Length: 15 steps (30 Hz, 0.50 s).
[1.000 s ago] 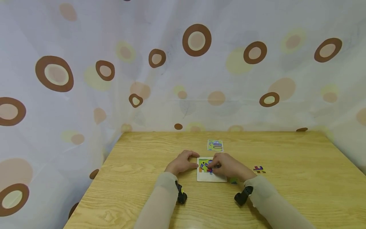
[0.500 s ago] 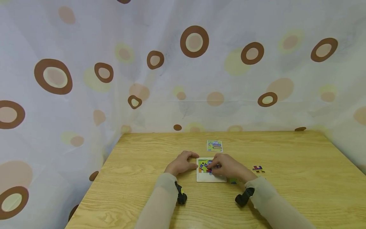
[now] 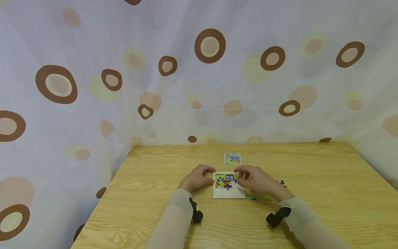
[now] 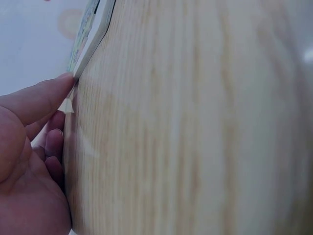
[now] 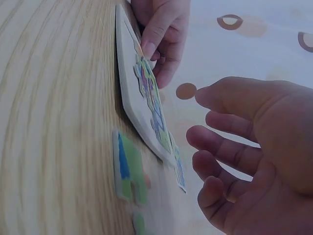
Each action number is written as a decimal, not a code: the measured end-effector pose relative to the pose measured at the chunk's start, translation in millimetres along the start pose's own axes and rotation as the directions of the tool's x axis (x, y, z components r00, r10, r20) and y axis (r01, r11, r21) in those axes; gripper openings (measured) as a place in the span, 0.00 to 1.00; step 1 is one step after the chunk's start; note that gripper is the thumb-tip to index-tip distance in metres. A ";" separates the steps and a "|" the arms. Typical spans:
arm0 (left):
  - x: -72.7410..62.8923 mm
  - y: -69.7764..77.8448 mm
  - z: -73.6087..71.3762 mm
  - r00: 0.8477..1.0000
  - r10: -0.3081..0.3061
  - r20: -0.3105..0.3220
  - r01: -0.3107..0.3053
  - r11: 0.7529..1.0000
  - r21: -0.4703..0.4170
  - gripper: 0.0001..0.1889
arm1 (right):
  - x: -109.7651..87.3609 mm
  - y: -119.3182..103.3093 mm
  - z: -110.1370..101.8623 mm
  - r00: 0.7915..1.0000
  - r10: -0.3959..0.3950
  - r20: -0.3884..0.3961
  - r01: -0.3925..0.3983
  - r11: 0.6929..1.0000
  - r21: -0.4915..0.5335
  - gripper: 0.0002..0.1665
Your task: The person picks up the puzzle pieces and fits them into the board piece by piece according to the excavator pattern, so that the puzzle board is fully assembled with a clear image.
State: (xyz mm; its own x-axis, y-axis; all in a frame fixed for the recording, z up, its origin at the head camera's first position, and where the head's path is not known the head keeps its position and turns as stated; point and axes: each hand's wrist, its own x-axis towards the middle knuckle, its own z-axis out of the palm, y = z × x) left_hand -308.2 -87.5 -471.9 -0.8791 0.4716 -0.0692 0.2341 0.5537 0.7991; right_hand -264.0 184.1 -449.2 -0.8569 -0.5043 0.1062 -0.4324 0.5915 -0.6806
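A white puzzle tray (image 3: 221, 193) lies on the table, its upper part filled with joined jigsaw pieces (image 3: 230, 178) picturing a digger. My left hand (image 3: 197, 178) rests against the tray's left edge, thumb (image 4: 51, 95) touching the rim. Over the tray's right side, my right hand (image 3: 256, 179) hovers with loosely bent fingers. The right wrist view shows nothing between that thumb and its fingers. A loose green and blue jigsaw piece (image 5: 128, 169) lies just right of the tray, beside another green piece (image 3: 267, 196).
Behind the tray lies a small picture card (image 3: 232, 158) of a blue digger. Another loose piece (image 3: 282, 183) is partly hidden behind my right wrist. A patterned curtain (image 3: 233, 86) hangs along the table's (image 3: 161, 162) back and left side.
My right hand has drawn back to the right from the joined pieces, and its fingers have spread apart. More of the digger picture now shows. The left hand stays at the tray's edge.
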 end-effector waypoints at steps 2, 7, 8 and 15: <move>-0.6 0.4 0.1 1.000 0.001 -0.002 -0.001 1.000 0.000 0.19 | -5.3 1.9 -3.9 1.000 0.000 -0.010 0.000 1.000 -0.002 0.21; -1.7 0.6 -0.2 1.000 -0.008 -0.001 0.008 1.000 -0.013 0.19 | -18.5 7.2 -13.8 0.999 0.025 -0.043 -0.025 1.000 -0.004 0.21; -1.8 0.6 -0.4 1.000 -0.010 0.000 0.010 1.000 -0.018 0.19 | -20.9 9.2 -15.7 0.998 0.032 -0.049 -0.033 0.999 -0.007 0.21; -1.7 0.9 0.1 1.000 -0.021 -0.005 0.021 1.000 -0.020 0.19 | -39.8 20.8 -33.3 0.995 0.055 -0.083 -0.059 0.997 -0.041 0.20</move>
State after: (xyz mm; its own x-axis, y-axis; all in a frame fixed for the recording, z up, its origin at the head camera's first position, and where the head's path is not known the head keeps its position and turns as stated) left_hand -306.5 -87.7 -471.1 -0.8858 0.4566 -0.0829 0.2075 0.5494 0.8094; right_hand -248.2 237.4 -443.4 -0.8998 -0.4169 0.1284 -0.3924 0.6450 -0.6557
